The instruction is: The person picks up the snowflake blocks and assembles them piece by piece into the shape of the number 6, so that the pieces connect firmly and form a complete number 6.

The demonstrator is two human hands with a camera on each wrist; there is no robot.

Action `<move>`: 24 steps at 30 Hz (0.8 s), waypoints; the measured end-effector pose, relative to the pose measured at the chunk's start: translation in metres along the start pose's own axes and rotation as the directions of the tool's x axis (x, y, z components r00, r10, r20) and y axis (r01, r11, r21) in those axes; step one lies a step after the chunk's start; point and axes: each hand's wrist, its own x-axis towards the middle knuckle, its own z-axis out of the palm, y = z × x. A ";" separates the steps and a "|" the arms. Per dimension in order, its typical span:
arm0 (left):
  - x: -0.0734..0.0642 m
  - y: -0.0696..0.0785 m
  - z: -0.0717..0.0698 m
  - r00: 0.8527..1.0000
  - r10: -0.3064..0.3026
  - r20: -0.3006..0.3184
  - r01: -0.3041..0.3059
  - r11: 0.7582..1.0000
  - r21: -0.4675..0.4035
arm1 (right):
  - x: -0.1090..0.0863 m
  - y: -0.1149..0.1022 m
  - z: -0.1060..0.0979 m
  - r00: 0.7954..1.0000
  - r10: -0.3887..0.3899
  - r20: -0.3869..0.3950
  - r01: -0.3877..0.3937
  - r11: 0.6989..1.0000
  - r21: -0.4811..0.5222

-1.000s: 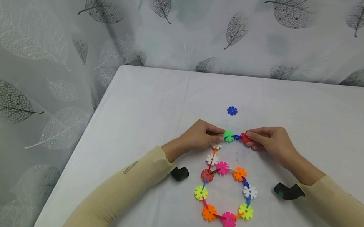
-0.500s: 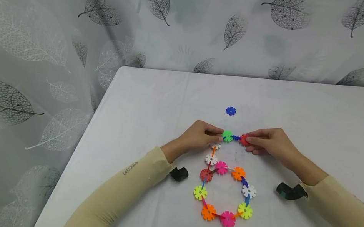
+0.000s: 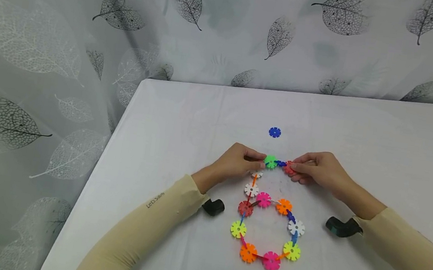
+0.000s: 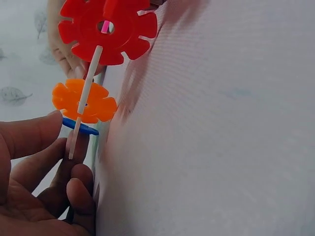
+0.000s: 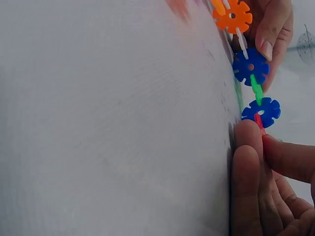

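A chain of interlocking snowflake discs lies on the white table, its lower part closed into a ring. At its upper end my left hand point(image 3: 244, 161) pinches a blue disc point(image 5: 251, 67) between thumb and fingers, beside the green disc point(image 3: 271, 162). Past the green disc sits another blue disc point(image 5: 263, 112), seen nearly edge-on from the head. My right hand point(image 3: 317, 168) pinches the red disc point(image 3: 288, 167) at the chain's end, its fingers covering part of it. In the left wrist view, an orange disc point(image 4: 83, 101) and a larger-looking red disc point(image 4: 106, 30) follow along the chain.
One loose blue disc point(image 3: 274, 132) lies beyond the hands. Black wrist camera mounts point(image 3: 344, 227) show under both forearms. The ring part of the chain, with a pink disc point(image 3: 271, 261) at its near side, lies between the forearms. A leaf-print curtain point(image 3: 223, 25) hangs behind the table.
My right hand has shifted slightly left with the red disc, which sits a little closer to the blue one and is more covered by fingers. The left hand stays in place on the chain.
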 end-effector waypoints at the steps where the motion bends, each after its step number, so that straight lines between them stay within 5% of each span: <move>1: 0.000 0.000 0.000 1.000 0.000 0.001 0.000 1.000 -0.002 | 0.001 0.000 0.000 1.000 0.001 -0.004 -0.001 1.000 0.002; 18: 0.001 0.006 -0.004 0.999 -0.026 0.022 0.026 1.000 -0.017 | 0.007 -0.003 0.003 0.999 0.051 0.014 -0.052 0.995 0.086; 24: 0.000 0.005 -0.004 0.999 -0.038 0.014 0.039 0.999 -0.029 | 0.004 -0.005 0.001 1.000 -0.028 0.007 0.028 0.999 -0.022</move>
